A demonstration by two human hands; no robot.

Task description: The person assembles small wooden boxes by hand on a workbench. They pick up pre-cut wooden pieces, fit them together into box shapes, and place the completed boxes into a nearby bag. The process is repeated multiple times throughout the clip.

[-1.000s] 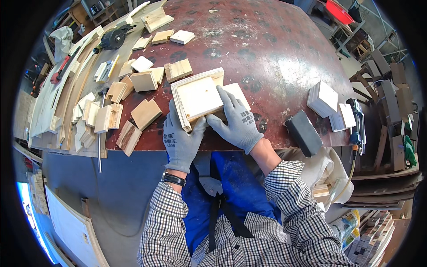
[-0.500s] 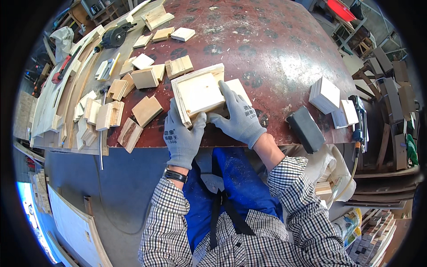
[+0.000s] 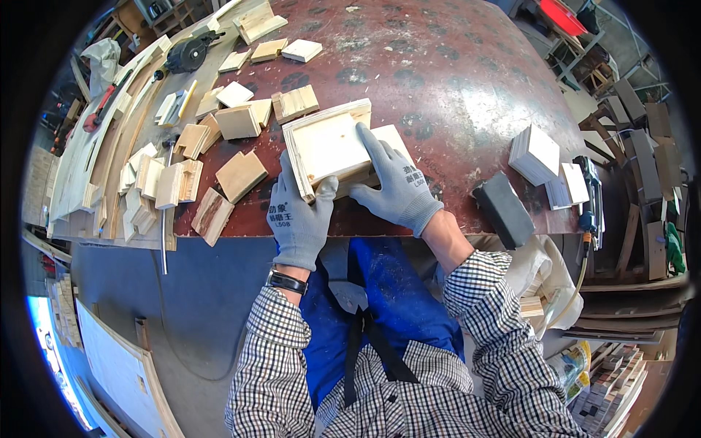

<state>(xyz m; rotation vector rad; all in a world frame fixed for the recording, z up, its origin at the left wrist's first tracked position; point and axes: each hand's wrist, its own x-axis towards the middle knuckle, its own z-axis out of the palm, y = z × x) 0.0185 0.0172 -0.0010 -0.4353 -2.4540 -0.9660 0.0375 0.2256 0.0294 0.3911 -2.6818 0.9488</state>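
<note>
Both my hands wear grey gloves and hold a small piece of pale plywood joined like a shallow box above the near edge of the table. My left hand grips its left side, the thumb bent over the near edge. My right hand holds the right side, its fingers lying along the box's edge and its thumb at the near side. Behind my right hand another pale wooden piece partly shows. Just left of my left hand lie a light wood block and a streaked block.
The dark red table carries several wood blocks on the left. A black power tool lies far left. To the right are a dark grey block, stacked pale blocks and an air nailer with a hose.
The box and both hands have barely shifted; my right hand sits slightly further right. The rest of the scene shifts only slightly with the view.
</note>
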